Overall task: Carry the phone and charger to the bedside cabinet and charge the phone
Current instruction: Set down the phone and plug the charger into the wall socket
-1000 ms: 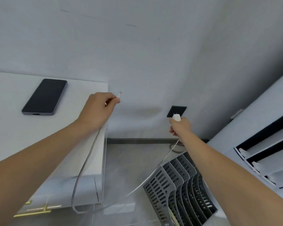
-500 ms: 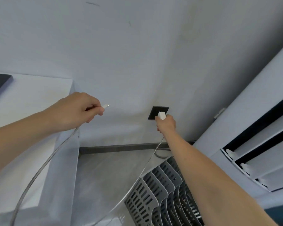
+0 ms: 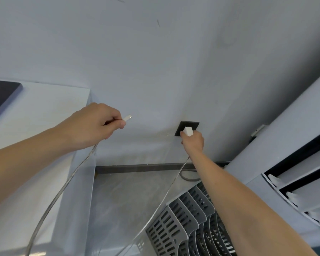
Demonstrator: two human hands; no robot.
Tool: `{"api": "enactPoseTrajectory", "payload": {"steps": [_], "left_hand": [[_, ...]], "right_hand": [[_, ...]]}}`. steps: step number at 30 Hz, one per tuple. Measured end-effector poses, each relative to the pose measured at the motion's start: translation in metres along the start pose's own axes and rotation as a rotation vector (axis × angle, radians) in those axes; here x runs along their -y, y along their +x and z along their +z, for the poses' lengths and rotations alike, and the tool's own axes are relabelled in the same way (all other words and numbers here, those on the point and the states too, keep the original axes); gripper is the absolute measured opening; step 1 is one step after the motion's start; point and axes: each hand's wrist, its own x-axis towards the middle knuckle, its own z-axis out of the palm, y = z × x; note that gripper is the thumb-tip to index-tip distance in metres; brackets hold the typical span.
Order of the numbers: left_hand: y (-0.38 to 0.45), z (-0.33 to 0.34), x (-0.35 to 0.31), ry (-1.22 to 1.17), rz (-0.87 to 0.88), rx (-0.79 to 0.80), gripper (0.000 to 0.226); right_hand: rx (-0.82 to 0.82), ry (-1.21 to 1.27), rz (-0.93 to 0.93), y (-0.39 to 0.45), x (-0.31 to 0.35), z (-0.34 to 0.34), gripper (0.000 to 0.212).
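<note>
My right hand (image 3: 192, 142) grips the white charger plug (image 3: 188, 131) and holds it against the black wall socket (image 3: 189, 124); whether its pins are in is hidden. My left hand (image 3: 96, 124) pinches the white cable just behind its connector tip (image 3: 127, 118), held in the air beside the white bedside cabinet (image 3: 44, 111). The cable (image 3: 166, 193) sags in a long loop between both hands. The dark phone (image 3: 2, 97) lies flat on the cabinet top at the far left, cut off by the frame edge.
A grey slotted file rack (image 3: 185, 226) stands on the floor below my right arm. A white unit with dark louvred slots (image 3: 294, 172) fills the right side. A grey cord (image 3: 187, 177) lies by the dark skirting board.
The view has swung right, so the phone slid to the left edge. My right hand has brought the plug up onto the socket. My left hand still holds the connector end.
</note>
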Motion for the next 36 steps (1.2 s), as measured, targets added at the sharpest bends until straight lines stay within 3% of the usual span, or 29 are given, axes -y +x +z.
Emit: {"api": "enactPoseTrajectory", "payload": {"steps": [19, 28, 33, 36], "left_hand": [[0.000, 0.003, 0.006, -0.146, -0.009, -0.037, 0.026], [0.002, 0.003, 0.005, -0.087, -0.025, -0.025, 0.026], [0.002, 0.002, 0.003, -0.018, -0.030, -0.022, 0.026], [0.001, 0.000, 0.003, -0.038, -0.040, -0.032, 0.027]], "right_hand": [[0.076, -0.102, 0.028, 0.024, 0.016, -0.003, 0.046], [0.107, -0.104, 0.041, 0.023, 0.017, -0.004, 0.049], [0.160, -0.213, 0.049, 0.012, 0.026, -0.016, 0.054], [0.110, -0.412, -0.058, -0.007, 0.040, -0.025, 0.066]]}}
